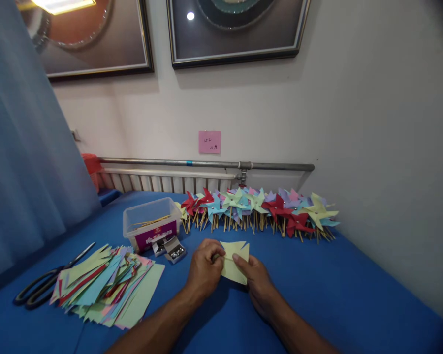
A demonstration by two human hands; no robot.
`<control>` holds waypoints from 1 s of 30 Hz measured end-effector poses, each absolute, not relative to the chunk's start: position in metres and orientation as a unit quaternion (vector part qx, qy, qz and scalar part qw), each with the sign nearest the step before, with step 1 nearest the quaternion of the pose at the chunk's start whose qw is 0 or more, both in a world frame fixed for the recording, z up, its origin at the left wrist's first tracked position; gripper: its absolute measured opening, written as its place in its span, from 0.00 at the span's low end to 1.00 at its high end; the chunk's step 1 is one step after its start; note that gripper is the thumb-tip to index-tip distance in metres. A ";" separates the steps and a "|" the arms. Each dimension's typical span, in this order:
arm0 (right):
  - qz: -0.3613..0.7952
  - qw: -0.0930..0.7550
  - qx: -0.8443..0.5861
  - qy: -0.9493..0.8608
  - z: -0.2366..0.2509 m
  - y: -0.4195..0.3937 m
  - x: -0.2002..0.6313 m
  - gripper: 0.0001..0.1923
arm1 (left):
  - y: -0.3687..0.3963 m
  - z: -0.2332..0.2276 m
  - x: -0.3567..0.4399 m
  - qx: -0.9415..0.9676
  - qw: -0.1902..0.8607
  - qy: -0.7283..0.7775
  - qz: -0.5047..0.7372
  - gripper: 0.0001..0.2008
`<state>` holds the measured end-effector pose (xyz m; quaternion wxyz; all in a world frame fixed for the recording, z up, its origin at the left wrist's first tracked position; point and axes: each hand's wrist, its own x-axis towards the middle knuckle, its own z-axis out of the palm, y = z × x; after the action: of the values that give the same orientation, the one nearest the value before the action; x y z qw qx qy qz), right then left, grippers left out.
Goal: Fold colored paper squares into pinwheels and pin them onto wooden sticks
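Over the blue worktop (317, 290), holding a slit pale-yellow paper square (229, 269) between left hand (205, 265) and right hand (258, 282).

Pinching its left edge with the left fingertips, resting the right thumb on its face near the right edge. Reading "252" on the pink note (209, 142) beyond, with smaller handwritten characters underneath, unclear; finding white characters on the purple label (147, 240) of the clear plastic tub (147, 210), too blurred to make out.
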<state>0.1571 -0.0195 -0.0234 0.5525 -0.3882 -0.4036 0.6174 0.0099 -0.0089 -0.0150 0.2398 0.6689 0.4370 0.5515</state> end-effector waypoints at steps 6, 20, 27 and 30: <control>0.608 0.555 -0.399 -0.404 -0.026 -0.019 0.157 0.27 | -0.009 -0.016 0.010 0.674 0.226 0.439 0.550 0.12; 0.472 0.525 -0.480 -0.521 -0.027 -0.014 0.169 0.29 | -0.003 -0.012 0.009 0.539 0.465 0.487 0.506 0.12; 0.480 0.517 -0.473 -0.527 -0.028 -0.012 0.169 0.31 | -0.001 -0.011 0.011 0.480 0.524 0.482 0.513 0.15; 0.487 0.531 -0.470 -0.510 -0.028 -0.012 0.168 0.30 | -0.002 -0.010 0.012 0.472 0.527 0.480 0.518 0.16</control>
<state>0.1681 -0.0119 -0.0281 0.5306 -0.4697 -0.5101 0.4874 0.0123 -0.0023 -0.0099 0.5271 0.4723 0.4799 0.5184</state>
